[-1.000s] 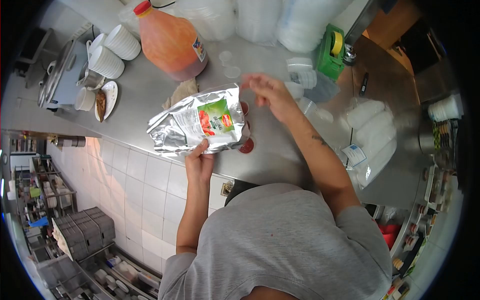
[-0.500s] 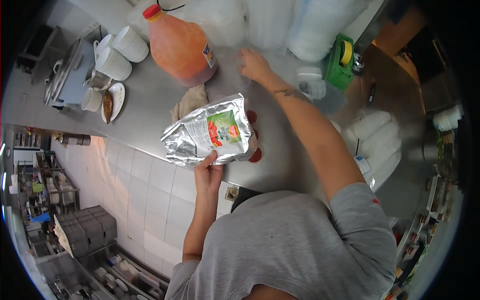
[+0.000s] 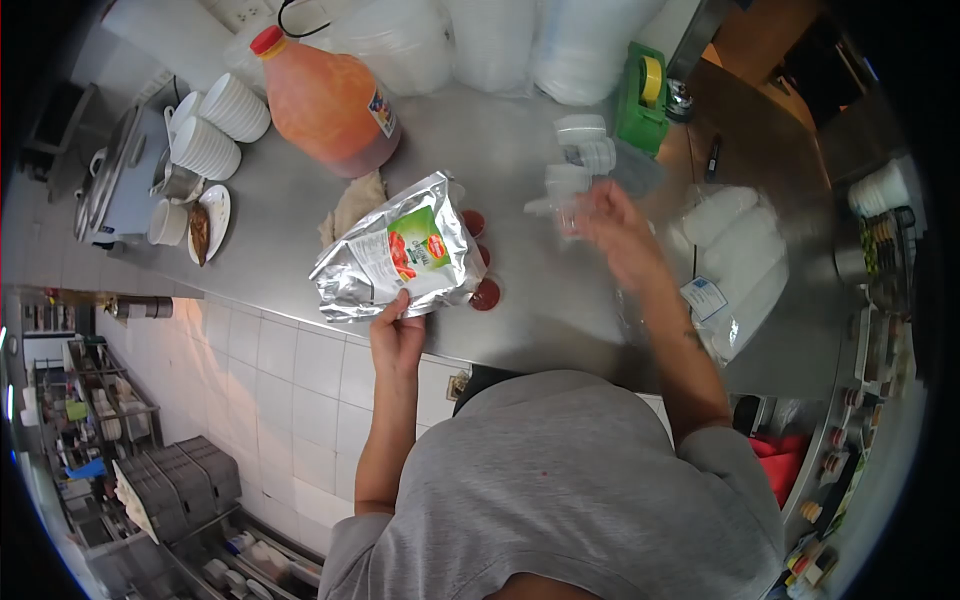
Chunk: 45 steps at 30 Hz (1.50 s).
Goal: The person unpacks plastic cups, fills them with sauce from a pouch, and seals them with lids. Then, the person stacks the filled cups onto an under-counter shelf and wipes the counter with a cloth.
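Note:
My left hand (image 3: pixel 398 335) grips the lower edge of a silver foil pouch (image 3: pixel 370 275) with a tomato picture on its green label. The pouch is tilted over the steel counter. Beside its right end stand a few small cups of red sauce (image 3: pixel 484 294), partly hidden by the foil. Further right, my right hand (image 3: pixel 622 235) is beside small clear plastic cups (image 3: pixel 566 180). Motion smears its fingers, so I cannot tell whether they grasp one. Behind lies another stack of clear cups or lids (image 3: pixel 592 156).
A large jug of orange-red liquid (image 3: pixel 335 110) stands behind a beige cloth (image 3: pixel 352 208). White bowls (image 3: pixel 205 150) and a plate with brown food (image 3: pixel 222 205) are at left. A green tape dispenser (image 3: pixel 640 110) and bagged white containers (image 3: pixel 745 270) are at right.
My right hand has moved from beside the jug toward me and right, to the clear cups. My left hand still holds the pouch. The whole view has shifted slightly.

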### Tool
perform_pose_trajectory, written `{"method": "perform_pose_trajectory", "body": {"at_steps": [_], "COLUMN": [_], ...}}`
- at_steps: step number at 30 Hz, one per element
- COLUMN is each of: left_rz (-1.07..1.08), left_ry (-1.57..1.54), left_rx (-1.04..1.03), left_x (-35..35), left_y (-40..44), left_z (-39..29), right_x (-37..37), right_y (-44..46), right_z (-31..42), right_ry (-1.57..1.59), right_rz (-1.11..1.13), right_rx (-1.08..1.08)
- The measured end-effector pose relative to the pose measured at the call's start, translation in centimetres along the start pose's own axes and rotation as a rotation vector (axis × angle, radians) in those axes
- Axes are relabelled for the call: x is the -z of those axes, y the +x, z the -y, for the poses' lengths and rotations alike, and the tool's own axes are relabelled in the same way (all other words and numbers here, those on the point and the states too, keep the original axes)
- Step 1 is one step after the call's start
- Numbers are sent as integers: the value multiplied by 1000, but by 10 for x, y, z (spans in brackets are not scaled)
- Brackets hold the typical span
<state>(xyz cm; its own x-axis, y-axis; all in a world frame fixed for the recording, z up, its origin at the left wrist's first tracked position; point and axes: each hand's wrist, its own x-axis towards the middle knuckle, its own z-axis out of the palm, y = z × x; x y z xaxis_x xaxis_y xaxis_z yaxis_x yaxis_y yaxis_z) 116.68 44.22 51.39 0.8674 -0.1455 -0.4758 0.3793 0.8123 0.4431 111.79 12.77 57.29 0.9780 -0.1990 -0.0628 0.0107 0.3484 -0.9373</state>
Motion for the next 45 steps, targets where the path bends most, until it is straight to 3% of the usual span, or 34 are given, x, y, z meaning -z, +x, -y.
{"method": "perform_pose_trajectory", "body": {"at_steps": [4,8,14,20,23,26,32,35,38,41,45], "left_rz": [-24,29,58,95,116,56,152,178,294,340,368], "left_ry": [-10,-8,-50,-53,-39,-10,193,324,415,520,505], "left_rx": [-10,-33,-24,-50,-69,-72,-229,-286,-336,-334,-283], "left_x": [3,0,-5,-15,-21,-28,-58,-57,-52,-72,-76], "left_y": [3,2,1,-2,2,3,-4,0,8,-4,-4], "left_z": [-1,-2,-4,-3,-3,-2,11,19,25,26,19], "right_x": [1,-4,-12,-30,-41,-38,-21,-34,-44,-40,-38], "right_y": [-47,-55,-30,-18,-17,-17,-11,4,22,35,37], "right_z": [-48,-67,-79,-87,-92,-94,-80,-55,-50,-60,-73], "right_ry": [-300,-801,-641,-768,-757,-801,-514,-9,195,336,469], "right_rz": [6,-2,70,102,64,93,67,51,156,265,194], "right_rx": [237,294,349,410,316,442,160,-24,27,-131,-113]}}
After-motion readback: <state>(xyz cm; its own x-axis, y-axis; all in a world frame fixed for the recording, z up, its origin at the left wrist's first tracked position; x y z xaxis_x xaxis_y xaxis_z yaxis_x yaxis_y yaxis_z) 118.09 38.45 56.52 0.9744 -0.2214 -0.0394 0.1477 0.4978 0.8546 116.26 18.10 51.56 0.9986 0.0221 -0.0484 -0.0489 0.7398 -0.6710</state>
